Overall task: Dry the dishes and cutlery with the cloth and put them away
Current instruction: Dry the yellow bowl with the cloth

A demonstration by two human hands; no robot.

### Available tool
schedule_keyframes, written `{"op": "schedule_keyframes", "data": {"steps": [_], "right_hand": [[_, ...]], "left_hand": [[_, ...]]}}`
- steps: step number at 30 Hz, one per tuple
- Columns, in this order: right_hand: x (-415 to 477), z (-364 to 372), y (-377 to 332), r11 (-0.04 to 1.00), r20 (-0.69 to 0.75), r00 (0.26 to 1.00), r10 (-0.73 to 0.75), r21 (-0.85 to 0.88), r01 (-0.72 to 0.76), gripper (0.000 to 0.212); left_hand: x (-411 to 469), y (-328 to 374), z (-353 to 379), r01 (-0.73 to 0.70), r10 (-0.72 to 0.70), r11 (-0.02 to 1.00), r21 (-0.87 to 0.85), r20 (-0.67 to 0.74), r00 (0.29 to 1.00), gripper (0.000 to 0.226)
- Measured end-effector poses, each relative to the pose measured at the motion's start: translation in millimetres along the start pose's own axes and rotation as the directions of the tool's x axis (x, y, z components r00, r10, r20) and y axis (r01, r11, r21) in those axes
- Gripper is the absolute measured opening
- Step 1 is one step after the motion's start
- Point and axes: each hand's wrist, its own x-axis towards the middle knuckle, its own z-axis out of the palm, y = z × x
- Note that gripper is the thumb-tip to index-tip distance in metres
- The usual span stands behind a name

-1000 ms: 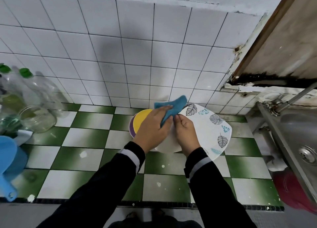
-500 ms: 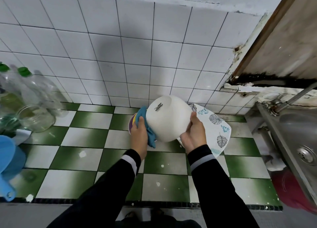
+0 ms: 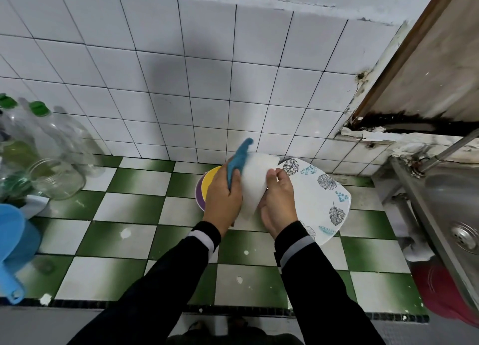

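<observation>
Both arms reach forward in black sleeves, wrists close together. The left hand [image 3: 222, 197] curls round a blue cloth [image 3: 239, 158] — back of the hand up — pressing it against a white bowl [image 3: 255, 186]. The right hand [image 3: 280, 202] grips the bowl's other side.

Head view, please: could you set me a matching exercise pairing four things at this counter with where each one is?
Things:
1 white bowl
2 blue cloth
3 leaf-patterned plate
4 glass jar

Places:
A on the counter, far left by the bottles
B in the left hand's grip
C lying on the counter, toward the sink
D held in the right hand

Pairs: 1-D, 2-B, 3-C, 4-A.
</observation>
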Motion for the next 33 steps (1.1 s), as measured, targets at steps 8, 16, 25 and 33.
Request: {"op": "schedule_keyframes", "data": {"steps": [8, 16, 25, 33], "right_hand": [[-3.7, -2.4, 6.8, 0.988, 0.102, 0.995, -0.008, -0.153, 0.024, 0.021], [4.7, -34.4, -11.5, 0.945, 0.124, 0.991, -0.039, -0.317, 0.077, 0.032], [22.7, -60.8, -5.2, 0.895, -0.033, 0.974, 0.222, 0.404, -0.191, 0.025], [35.0, -66.4, 4.6, 0.918, -0.05, 0.941, 0.336, 0.24, -0.315, 0.009]], "left_hand": [[-4.8, 1.8, 8.3, -0.361, 0.335, 0.898, 0.25, 0.142, 0.931, 0.045], [29.0, 10.3, -23.2, 0.402, -0.38, 0.901, -0.165, 0.147, 0.913, 0.017], [12.4, -8.2, -24.8, 0.697, -0.622, 0.544, -0.467, 0.333, 0.709, 0.041], [9.5, 5.0, -40.5, 0.739, -0.568, 0.319, -0.594, 0.505, 0.65, 0.054]]}}
